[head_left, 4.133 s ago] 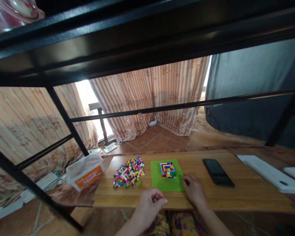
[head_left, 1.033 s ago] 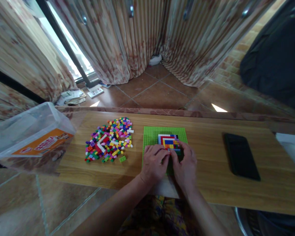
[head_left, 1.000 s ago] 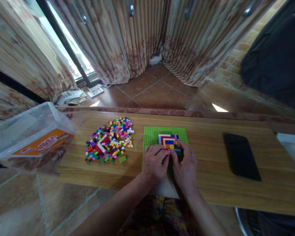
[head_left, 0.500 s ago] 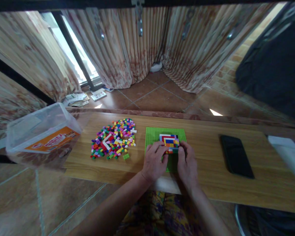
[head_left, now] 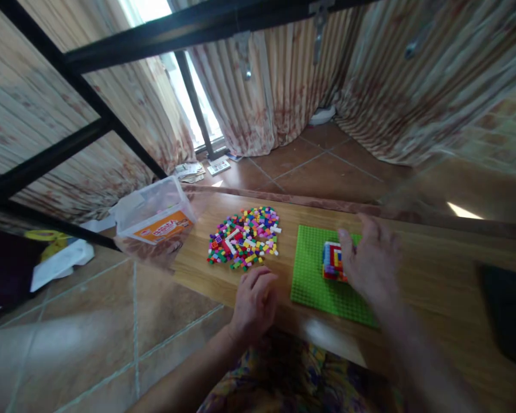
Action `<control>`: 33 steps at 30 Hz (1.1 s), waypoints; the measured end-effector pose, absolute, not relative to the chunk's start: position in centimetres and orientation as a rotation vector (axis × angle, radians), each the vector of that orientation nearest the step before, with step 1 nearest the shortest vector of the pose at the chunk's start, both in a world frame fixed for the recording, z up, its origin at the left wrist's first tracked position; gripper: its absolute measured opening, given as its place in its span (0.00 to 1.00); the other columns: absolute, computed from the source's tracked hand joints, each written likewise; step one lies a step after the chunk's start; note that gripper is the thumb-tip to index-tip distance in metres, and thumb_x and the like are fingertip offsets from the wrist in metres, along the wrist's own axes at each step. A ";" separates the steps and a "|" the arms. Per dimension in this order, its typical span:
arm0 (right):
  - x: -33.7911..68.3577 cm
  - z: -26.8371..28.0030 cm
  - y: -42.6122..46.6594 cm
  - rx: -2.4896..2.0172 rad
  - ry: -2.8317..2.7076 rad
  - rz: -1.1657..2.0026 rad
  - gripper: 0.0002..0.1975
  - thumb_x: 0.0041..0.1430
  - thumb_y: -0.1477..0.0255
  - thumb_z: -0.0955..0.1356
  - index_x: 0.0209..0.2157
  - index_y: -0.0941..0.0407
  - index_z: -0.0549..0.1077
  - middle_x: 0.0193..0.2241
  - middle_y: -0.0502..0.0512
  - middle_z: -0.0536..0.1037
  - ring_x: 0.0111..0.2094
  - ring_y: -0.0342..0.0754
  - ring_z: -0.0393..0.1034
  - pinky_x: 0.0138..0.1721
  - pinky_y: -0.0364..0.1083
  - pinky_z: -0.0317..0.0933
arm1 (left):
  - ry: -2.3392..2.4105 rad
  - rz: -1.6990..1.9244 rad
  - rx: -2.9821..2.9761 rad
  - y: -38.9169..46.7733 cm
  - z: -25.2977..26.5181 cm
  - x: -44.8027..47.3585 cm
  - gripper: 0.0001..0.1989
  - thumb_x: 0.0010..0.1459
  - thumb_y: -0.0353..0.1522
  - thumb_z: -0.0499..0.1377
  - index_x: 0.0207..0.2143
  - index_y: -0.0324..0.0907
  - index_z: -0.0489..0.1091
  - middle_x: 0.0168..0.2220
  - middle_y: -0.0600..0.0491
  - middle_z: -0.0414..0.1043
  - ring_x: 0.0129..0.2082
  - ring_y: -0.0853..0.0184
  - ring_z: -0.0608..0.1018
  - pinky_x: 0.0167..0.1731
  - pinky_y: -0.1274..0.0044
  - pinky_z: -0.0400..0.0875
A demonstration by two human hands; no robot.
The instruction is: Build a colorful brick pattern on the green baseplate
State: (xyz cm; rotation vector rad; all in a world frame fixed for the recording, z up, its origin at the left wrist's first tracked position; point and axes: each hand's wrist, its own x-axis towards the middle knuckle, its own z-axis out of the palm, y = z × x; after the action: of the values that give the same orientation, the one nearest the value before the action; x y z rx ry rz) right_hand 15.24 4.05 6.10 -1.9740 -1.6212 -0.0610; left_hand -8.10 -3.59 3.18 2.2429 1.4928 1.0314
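My left hand [head_left: 255,298] is over the front edge of the table, just in front of the loose bricks [head_left: 245,235]. Its fingers are curled in, and what they hold, if anything, is hidden. My right hand [head_left: 370,258] reaches over the green baseplate [head_left: 309,275], thumb and fingers apart. It is slightly blurred and covers the right part of a small multicoloured brick build [head_left: 332,261] on the plate. White, red, yellow and purple bricks show at the left of that build.
A clear plastic box [head_left: 155,209] with an orange label stands left of the bricks. A dark phone [head_left: 507,310] lies at the right on the wooden table [head_left: 434,258]. Black metal bars [head_left: 107,123] frame the left side. Papers [head_left: 189,171] lie on the floor behind.
The view has swung left. My left hand has come off the brick build and moved left towards the bricks. My right hand has lifted and spread over the build. A loose lime-green brick no longer shows.
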 end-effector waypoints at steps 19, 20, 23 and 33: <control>14.3 4.4 3.1 -1.481 -1.698 -0.103 0.11 0.63 0.70 0.63 0.43 0.55 0.75 0.44 0.60 0.78 0.47 0.55 0.70 0.51 0.57 0.61 | 2.072 0.851 2.201 -1.5 2.5 -15.4 0.07 0.58 0.32 0.59 0.41 0.44 0.73 0.42 0.49 0.72 0.43 0.62 0.75 0.45 0.68 0.65; 13.6 4.6 2.5 -1.423 -1.730 -0.092 0.10 0.63 0.72 0.64 0.42 0.54 0.75 0.43 0.59 0.78 0.46 0.54 0.70 0.51 0.56 0.61 | 2.072 0.848 2.207 -1.5 2.5 -15.3 0.07 0.59 0.33 0.59 0.40 0.44 0.73 0.42 0.49 0.72 0.43 0.62 0.75 0.45 0.68 0.64; 11.2 4.4 0.3 -1.282 -1.771 -0.017 0.09 0.61 0.76 0.65 0.41 0.53 0.74 0.42 0.55 0.78 0.45 0.51 0.71 0.50 0.54 0.62 | 2.082 0.859 2.202 -1.3 2.3 -15.2 0.07 0.60 0.34 0.59 0.39 0.44 0.74 0.42 0.49 0.73 0.42 0.63 0.75 0.45 0.69 0.64; 8.2 1.8 -3.3 -1.215 -1.862 0.193 0.12 0.60 0.79 0.64 0.43 0.53 0.72 0.40 0.54 0.78 0.43 0.49 0.70 0.47 0.52 0.61 | 2.063 0.929 2.225 -1.2 1.9 -15.0 0.06 0.61 0.34 0.57 0.36 0.41 0.72 0.40 0.48 0.74 0.42 0.62 0.76 0.45 0.68 0.65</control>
State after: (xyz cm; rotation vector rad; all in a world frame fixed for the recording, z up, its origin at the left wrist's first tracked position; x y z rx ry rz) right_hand 8.17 -3.33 1.84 -1.2153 -1.8624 0.1925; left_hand -15.04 -1.20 1.93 2.2248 2.0635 0.9285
